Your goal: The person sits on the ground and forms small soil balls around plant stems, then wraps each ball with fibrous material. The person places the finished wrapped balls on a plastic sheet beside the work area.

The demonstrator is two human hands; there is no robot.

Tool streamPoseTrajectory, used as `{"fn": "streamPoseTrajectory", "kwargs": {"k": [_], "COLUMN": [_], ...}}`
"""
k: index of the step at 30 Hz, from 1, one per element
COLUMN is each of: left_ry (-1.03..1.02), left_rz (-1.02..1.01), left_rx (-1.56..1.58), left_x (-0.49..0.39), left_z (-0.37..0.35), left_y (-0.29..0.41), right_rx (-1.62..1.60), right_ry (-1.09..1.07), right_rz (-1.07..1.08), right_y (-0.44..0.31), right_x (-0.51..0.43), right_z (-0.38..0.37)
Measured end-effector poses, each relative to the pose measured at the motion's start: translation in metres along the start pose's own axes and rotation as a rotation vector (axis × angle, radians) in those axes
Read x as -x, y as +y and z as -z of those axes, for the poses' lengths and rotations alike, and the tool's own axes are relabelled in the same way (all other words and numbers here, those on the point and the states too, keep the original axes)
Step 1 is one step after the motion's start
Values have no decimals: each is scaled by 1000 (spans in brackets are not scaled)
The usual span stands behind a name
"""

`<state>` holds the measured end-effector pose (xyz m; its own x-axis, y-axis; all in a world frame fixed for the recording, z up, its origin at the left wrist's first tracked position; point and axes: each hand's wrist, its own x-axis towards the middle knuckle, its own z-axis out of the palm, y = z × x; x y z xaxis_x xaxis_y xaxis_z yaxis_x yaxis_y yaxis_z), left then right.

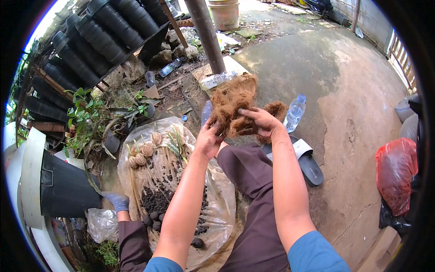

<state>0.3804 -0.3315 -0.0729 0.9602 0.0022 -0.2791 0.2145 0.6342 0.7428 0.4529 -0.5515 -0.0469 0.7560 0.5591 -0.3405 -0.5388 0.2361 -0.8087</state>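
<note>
Both hands are raised at a mass of loose brown coconut fibre point(232, 105). My left hand point(210, 140) grips its lower left side, with the fingertips sunk in the strands. From the right, my right hand point(262, 122) holds the same fibre, thumb below and fingers across the front. Behind the right hand lies another tuft of fibre point(276, 109). Below my forearms a clear plastic sheet point(217, 217) carries dark crumbly soil point(154, 200) and several dark soil balls point(157, 225). Several string-wrapped balls point(147, 149) with green shoots sit at its far left, near loose cut leaves point(175, 144).
A water bottle point(295, 114) and slide sandals point(311, 168) are to the right of my knee. A metal post point(205, 37) rises ahead. At left are a black tub point(68, 183), a leafy plant point(83, 112) and stacked black pots point(98, 37). A red plastic bag point(397, 175) lies far right.
</note>
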Motion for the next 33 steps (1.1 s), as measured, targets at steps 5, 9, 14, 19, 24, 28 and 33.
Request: {"fn": "streamPoseTrajectory", "kwargs": {"k": [5,9,14,19,24,28,33], "left_ry": [147,155,175,238,-89,-60,279], "left_rz": [103,164,-148,-552,-504,-365,-620], "left_rx": [-373,-676,-1460,-1987,-2253,-2190,-1589], "left_x": [-11,-37,-81,-130,-165,-172,-183], "left_z": [-1,7,19,20,29,39,38], "left_y": [-33,-57,-66,-52,-32,-23,-19], "right_rx": [937,1184,1324,1374,1345,1278,1353], "right_ry": [172,416,548,427,107,13,395], "right_rz": [57,-151,-302,-306,-185,-142,-259], "right_y": [6,8,6,4,21,24,9], "right_x": [-21,-35,-38,-37,-47,-44,-34], "right_z": [33,46,48,52,40,51,83]}}
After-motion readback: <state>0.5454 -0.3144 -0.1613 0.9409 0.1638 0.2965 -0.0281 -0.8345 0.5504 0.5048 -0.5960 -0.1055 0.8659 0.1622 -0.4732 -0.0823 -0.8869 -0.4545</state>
